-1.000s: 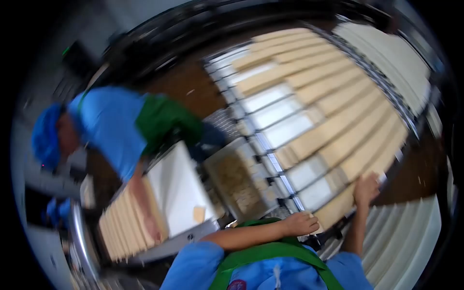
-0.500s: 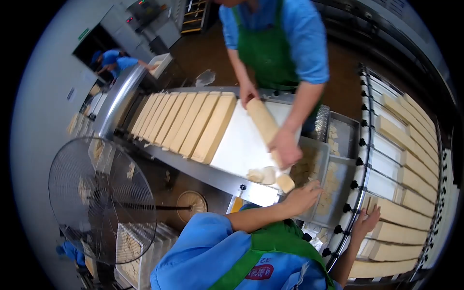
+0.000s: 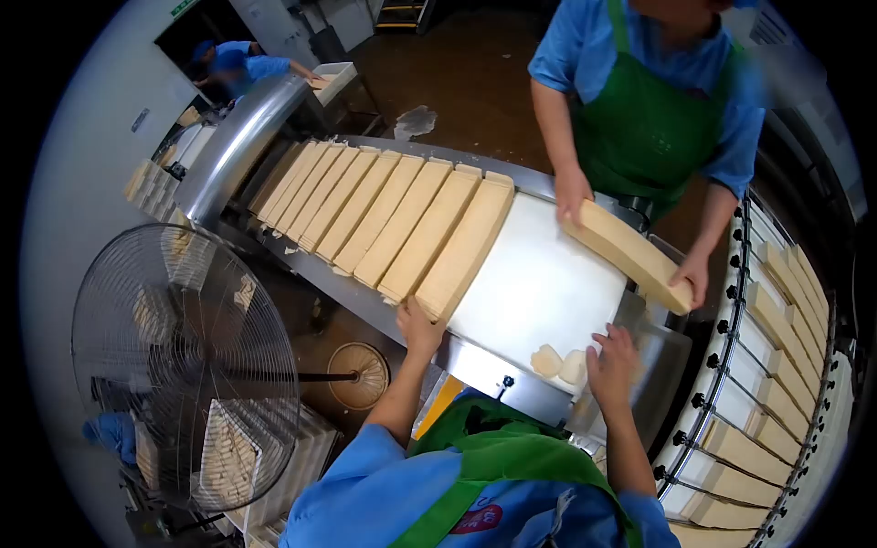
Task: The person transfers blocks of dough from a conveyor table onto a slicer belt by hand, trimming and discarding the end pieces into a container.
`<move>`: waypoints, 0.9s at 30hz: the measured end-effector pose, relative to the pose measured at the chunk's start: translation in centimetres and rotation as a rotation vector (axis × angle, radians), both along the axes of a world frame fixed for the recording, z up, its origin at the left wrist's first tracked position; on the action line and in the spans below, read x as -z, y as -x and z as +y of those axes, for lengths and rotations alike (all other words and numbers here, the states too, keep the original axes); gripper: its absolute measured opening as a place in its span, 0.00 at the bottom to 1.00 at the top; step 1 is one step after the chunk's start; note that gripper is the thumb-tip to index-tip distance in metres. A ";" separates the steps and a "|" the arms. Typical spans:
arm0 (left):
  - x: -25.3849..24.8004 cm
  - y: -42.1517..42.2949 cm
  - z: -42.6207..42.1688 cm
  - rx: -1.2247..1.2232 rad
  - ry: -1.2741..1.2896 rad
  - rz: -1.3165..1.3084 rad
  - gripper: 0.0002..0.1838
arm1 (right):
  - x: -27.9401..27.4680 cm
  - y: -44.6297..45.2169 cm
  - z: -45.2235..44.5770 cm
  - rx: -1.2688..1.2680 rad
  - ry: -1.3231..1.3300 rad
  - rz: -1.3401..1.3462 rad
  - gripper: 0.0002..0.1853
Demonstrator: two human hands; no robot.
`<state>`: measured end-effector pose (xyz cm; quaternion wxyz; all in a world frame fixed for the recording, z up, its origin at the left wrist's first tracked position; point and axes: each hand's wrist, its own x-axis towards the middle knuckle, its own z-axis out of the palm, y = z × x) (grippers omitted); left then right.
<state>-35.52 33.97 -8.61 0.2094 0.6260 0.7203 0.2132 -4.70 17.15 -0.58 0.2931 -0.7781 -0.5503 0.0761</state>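
Note:
On the conveyor's near edge, my left hand (image 3: 420, 329) has its fingers and thumb closed around the near end of a long pale slab (image 3: 468, 251), which looks like stacked thin sheets. My right hand (image 3: 614, 365) is open, fingers spread, at the end of the white belt (image 3: 539, 274). Beside its fingers lie pale end scraps (image 3: 559, 363). Across the belt, a co-worker in a green apron (image 3: 639, 137) holds another long slab (image 3: 630, 251) with both hands, raised off the belt near its right end.
More slabs (image 3: 365, 205) lie in a row to the left, toward a metal roller housing (image 3: 242, 137). A rack (image 3: 731, 365) carrying similar slabs stands at right. A caged fan (image 3: 183, 365) and a crate of scraps (image 3: 233, 457) are at left. Trays (image 3: 662, 374) sit beyond the belt end.
My left hand has moved left from the scraps to the end slab. My right hand has left the rack for the belt end. The co-worker has lifted a slab off the belt toward the right.

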 end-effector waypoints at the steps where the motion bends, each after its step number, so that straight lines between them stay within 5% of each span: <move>1: 0.1 0.6 0.6 0.022 0.055 -0.029 0.44 | 0.5 1.0 1.6 -0.026 0.012 0.022 0.14; 8: 0.2 0.6 2.5 0.157 0.078 -0.229 0.45 | 5.9 5.1 15.0 -0.112 0.081 -0.044 0.15; 12: -0.4 0.4 3.4 0.293 0.164 -0.086 0.50 | 8.1 6.9 23.7 -0.045 0.269 -0.141 0.28; 17: 0.2 0.2 3.5 0.401 0.102 0.240 0.53 | 6.3 8.5 33.7 0.022 0.387 -0.100 0.37; 27: 0.4 0.3 3.8 0.486 0.303 0.193 0.56 | 2.0 9.3 38.3 0.094 0.614 -0.008 0.35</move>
